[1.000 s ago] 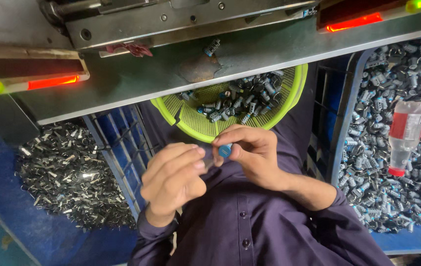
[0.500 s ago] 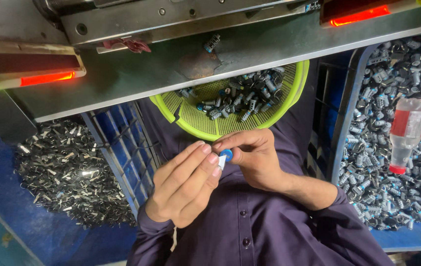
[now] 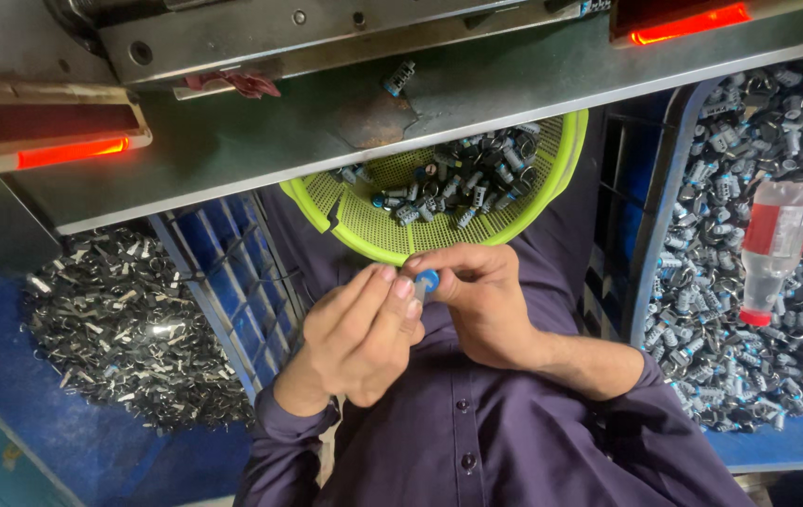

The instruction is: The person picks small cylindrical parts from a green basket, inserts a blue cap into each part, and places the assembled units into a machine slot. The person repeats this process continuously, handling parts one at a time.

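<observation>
Your right hand (image 3: pixel 481 300) pinches the blue part (image 3: pixel 427 280) at its fingertips; left hand (image 3: pixel 364 329) touches it from 8 o'clock, fingers closed on it too. Part's axis: can't tell. Basket (image 3: pixel 373 246) sits just past, at 12 o'clock.

Clear plastic bottle (image 3: pixel 772 249) with red label atop grey parts in blue crate (image 3: pixel 657 235); metal-scrap heap (image 3: pixel 129 324).

Perforated lime plastic basket (image 3: pixel 364 230) w/ glossy metal parts (image 3: pixel 463 183); matt grey steel bench (image 3: pixel 261 141).
</observation>
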Available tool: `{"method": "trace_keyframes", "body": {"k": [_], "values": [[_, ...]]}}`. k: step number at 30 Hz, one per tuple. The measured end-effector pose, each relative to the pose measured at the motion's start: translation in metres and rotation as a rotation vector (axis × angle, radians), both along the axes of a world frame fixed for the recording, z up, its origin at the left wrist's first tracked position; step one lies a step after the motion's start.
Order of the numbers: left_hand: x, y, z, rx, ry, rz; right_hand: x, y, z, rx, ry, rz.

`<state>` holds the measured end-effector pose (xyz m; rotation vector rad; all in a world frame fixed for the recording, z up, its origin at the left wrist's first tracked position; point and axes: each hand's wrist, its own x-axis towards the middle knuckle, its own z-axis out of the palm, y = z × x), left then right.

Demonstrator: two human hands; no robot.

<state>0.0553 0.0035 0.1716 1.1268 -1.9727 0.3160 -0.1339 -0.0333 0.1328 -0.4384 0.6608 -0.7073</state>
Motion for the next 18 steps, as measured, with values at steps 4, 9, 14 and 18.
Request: {"method": "trace_keyframes", "body": {"k": [4, 9, 14, 18], "values": [[0.009, 0.007, 0.011, 0.307, 0.372, -0.127, -0.002, -0.002, -0.006, -0.022, 0.014, 0.060], [0.016, 0.006, 0.018, 0.245, 0.283, -0.155, -0.004, -0.002, -0.005, -0.027, -0.008, 0.091], [0.018, 0.006, 0.019, 0.277, 0.284, -0.209, -0.005, -0.005, -0.001, -0.023, -0.020, 0.139], [0.017, 0.006, 0.019, 0.174, 0.217, -0.186, -0.006, -0.006, -0.001, -0.022, -0.019, 0.155]]}}
